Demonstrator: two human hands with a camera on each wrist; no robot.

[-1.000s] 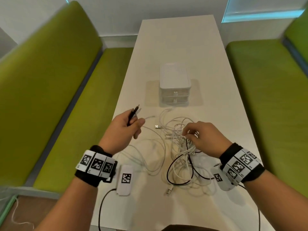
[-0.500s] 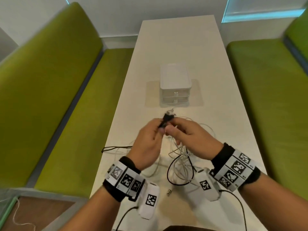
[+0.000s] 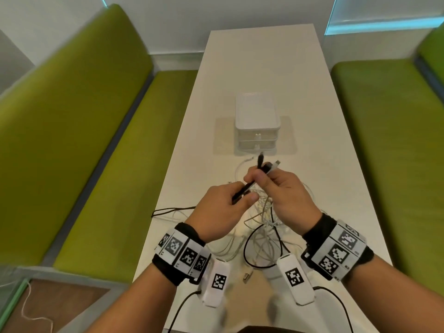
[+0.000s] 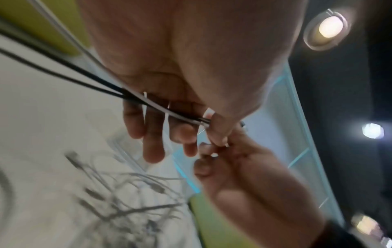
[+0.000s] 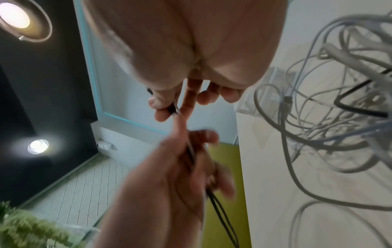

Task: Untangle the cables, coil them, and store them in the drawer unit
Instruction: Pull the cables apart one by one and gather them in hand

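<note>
A doubled black cable (image 3: 242, 191) runs between both hands above the table, with a white strand (image 4: 165, 109) alongside it. My right hand (image 3: 262, 175) pinches the cable just below its connector ends (image 3: 265, 164), which stick up past the fingers. My left hand (image 3: 245, 195) grips the same strands a little lower, thumb on top; the black strands (image 4: 63, 73) trail off behind it. Under the hands lies a tangle of white and black cables (image 3: 262, 227), also in the right wrist view (image 5: 328, 109). The white drawer unit (image 3: 257, 121) stands beyond, drawers closed.
A black loop (image 3: 168, 210) lies by the table's (image 3: 312, 116) left edge. A loose USB plug (image 3: 247, 276) lies near the front edge. Green benches (image 3: 84, 140) flank the narrow white table on both sides.
My left hand carried the black cable ends from the left to the right hand, which left the tangle and took them. The left hand now holds lower on the strands.
</note>
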